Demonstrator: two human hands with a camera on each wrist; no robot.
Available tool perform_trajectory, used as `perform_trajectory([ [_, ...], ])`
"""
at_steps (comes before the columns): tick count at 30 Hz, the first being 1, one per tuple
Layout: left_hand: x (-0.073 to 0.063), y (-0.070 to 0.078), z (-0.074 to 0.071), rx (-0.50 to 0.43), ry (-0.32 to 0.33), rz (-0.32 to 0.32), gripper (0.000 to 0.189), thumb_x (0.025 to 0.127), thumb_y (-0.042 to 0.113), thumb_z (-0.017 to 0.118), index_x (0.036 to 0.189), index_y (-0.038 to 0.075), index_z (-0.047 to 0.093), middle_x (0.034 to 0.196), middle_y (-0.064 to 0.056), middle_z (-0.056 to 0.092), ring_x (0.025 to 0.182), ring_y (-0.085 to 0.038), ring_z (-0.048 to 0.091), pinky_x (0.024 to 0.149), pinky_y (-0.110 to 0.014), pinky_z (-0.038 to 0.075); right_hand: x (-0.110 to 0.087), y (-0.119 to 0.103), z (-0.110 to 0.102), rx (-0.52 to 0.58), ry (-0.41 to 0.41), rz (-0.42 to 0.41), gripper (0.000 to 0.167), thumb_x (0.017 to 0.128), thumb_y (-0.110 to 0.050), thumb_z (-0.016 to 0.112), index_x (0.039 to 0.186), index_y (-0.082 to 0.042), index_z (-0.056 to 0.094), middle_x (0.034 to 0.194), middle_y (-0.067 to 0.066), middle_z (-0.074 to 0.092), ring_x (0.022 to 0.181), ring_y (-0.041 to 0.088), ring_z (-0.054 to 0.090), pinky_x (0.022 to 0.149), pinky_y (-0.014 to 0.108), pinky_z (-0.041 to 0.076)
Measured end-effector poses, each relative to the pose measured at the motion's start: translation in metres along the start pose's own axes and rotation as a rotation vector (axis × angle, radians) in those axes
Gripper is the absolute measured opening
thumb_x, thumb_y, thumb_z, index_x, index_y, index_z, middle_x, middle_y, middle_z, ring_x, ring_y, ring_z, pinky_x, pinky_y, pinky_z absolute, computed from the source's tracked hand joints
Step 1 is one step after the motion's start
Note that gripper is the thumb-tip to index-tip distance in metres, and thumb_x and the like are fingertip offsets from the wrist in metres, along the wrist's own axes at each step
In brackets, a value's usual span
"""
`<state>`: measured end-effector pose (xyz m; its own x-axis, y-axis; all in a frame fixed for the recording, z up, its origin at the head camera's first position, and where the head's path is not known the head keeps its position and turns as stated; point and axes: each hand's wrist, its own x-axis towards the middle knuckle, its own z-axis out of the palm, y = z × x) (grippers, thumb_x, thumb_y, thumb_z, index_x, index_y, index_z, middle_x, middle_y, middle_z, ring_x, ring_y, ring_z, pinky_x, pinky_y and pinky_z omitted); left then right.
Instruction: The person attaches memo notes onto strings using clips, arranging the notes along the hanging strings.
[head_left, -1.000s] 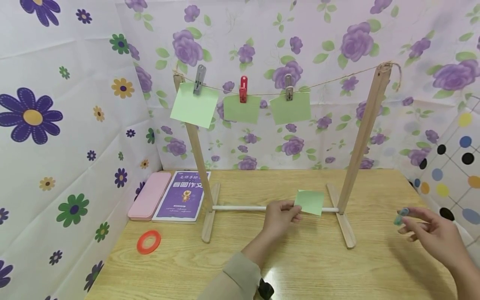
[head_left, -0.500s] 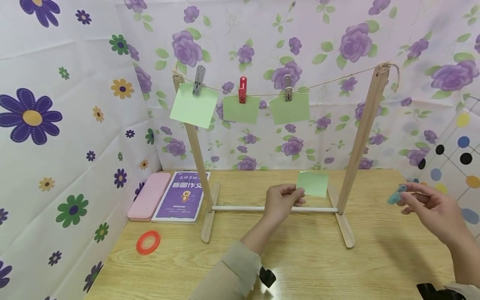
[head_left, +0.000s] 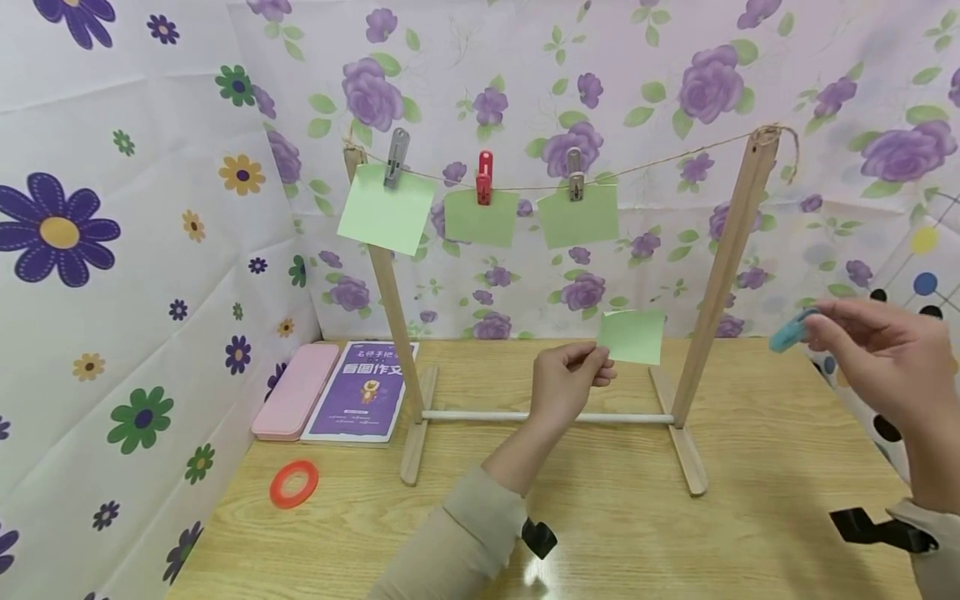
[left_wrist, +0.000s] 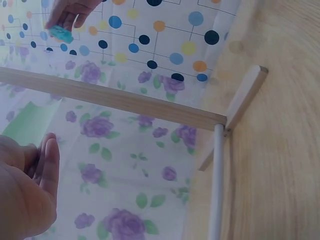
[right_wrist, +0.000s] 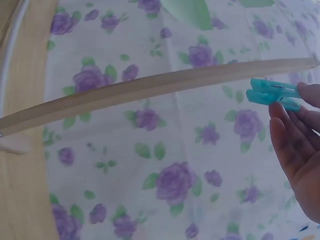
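Note:
My left hand (head_left: 568, 379) pinches a green paper note (head_left: 632, 337) by its left edge, holding it up between the rack's posts, below the string (head_left: 652, 167). In the left wrist view a strip of that green note (left_wrist: 27, 122) shows beside my left hand (left_wrist: 30, 187). My right hand (head_left: 881, 354) holds a teal clothespin (head_left: 786, 333) to the right of the right post (head_left: 723, 271). The right wrist view shows the teal clothespin (right_wrist: 272, 93) at my fingertips (right_wrist: 285, 135). Three green notes hang pegged on the string: grey peg (head_left: 396, 158), red peg (head_left: 485, 177), beige peg (head_left: 576, 175).
The wooden rack stands on a wooden table (head_left: 765, 508) with a white crossbar (head_left: 480, 416) near its feet. At the left lie a pink case (head_left: 288, 402), a purple booklet (head_left: 363, 392) and an orange ring (head_left: 294, 484). Flowered sheets wall in the table.
My left hand has lifted the green note from crossbar height upward. My right hand has risen with the teal clothespin and drawn slightly toward the right post.

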<state>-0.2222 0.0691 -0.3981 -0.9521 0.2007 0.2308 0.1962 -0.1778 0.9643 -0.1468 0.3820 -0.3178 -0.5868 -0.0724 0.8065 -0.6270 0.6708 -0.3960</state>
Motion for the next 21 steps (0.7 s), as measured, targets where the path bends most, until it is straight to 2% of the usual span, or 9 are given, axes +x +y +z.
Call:
perform_trajectory([
  [2,0.002,0.006,0.002,0.004,0.0,0.012,0.029,0.098,0.009,0.067,0.119,-0.011,0.067,0.088,-0.009,0.075,0.078,-0.019,0.075,0.073,-0.029,0.064,0.012,-0.005,0.0,0.014,0.023,-0.047,0.012,0.092,0.013,0.066,0.1,0.02,0.069,0.094,-0.027,0.066,0.074,-0.012,0.063,0.07,0.002,0.05],
  [4,0.003,0.011,0.004,-0.01,0.003,0.018,0.029,0.098,0.009,0.068,0.119,-0.011,0.067,0.087,-0.008,0.075,0.078,-0.019,0.075,0.073,-0.029,0.064,0.023,-0.009,-0.001,0.033,0.045,-0.081,0.017,0.095,0.004,0.067,0.097,0.021,0.069,0.094,-0.024,0.068,0.074,-0.011,0.063,0.071,0.001,0.049],
  [8,0.006,0.02,0.007,-0.058,0.016,0.032,0.024,0.095,0.01,0.072,0.11,-0.009,0.072,0.085,-0.01,0.076,0.074,-0.019,0.075,0.071,-0.03,0.064,0.041,-0.018,-0.003,0.093,0.06,-0.125,0.021,0.096,0.004,0.066,0.094,0.024,0.068,0.092,-0.019,0.07,0.073,-0.007,0.063,0.066,0.003,0.048],
  [12,0.007,0.027,0.008,-0.05,0.018,0.067,0.021,0.095,0.009,0.072,0.108,-0.008,0.074,0.086,-0.015,0.076,0.074,-0.019,0.075,0.071,-0.03,0.064,0.055,-0.028,-0.003,0.124,0.085,-0.126,0.016,0.094,0.011,0.064,0.093,0.027,0.066,0.093,-0.019,0.07,0.076,-0.005,0.063,0.069,0.004,0.048],
  [16,0.008,0.035,0.009,-0.051,0.002,0.085,0.023,0.097,0.007,0.069,0.113,-0.009,0.071,0.091,-0.021,0.075,0.074,-0.017,0.074,0.072,-0.03,0.064,0.07,-0.041,-0.003,0.107,0.113,-0.099,0.019,0.095,0.007,0.066,0.094,0.025,0.067,0.09,-0.019,0.07,0.075,-0.004,0.062,0.073,0.005,0.049],
  [21,0.01,0.048,0.014,-0.109,0.005,0.09,0.021,0.094,0.007,0.073,0.109,-0.007,0.073,0.089,-0.018,0.076,0.073,-0.016,0.074,0.072,-0.031,0.065,0.093,-0.055,-0.006,0.174,0.139,-0.093,0.015,0.093,0.012,0.064,0.095,0.027,0.066,0.087,-0.014,0.071,0.07,0.001,0.06,0.067,0.006,0.049],
])
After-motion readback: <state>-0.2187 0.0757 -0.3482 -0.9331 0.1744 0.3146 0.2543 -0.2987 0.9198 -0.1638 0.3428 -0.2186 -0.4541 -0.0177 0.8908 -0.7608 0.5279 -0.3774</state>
